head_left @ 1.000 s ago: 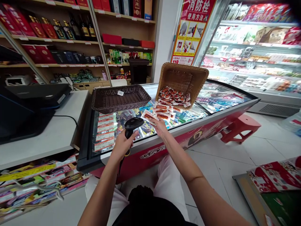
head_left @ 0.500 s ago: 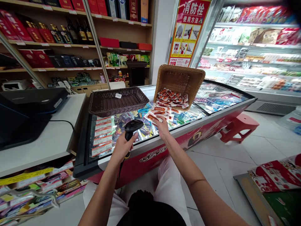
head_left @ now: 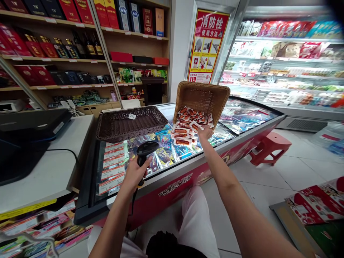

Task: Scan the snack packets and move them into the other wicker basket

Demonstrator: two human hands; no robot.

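My left hand (head_left: 136, 172) is wrapped round the handle of a black barcode scanner (head_left: 146, 147), holding it above the freezer's glass lid. Over at the mouth of a tilted tan wicker basket (head_left: 202, 95), the fingers of my right hand (head_left: 205, 132) are closed on the end of a wrapped sausage (head_left: 196, 126). Several more sausages (head_left: 192, 114) in clear-and-white wrappers lie heaped inside the basket. Others form a small overlapping pile (head_left: 182, 135) on the glass in front of it. My right fingertips are partly hidden behind the hand.
A dark brown wicker tray (head_left: 131, 133) sits on the freezer (head_left: 172, 182), left of the tan basket. Price labels (head_left: 111, 168) line the lid's left end. A counter (head_left: 61, 157) with a black machine stands at left; a red stool (head_left: 271, 148) is on the floor at right.
My right hand has moved from the front of the sausage pile back and right to the basket's mouth. The scanner stays in my left hand. The view has shifted slightly.
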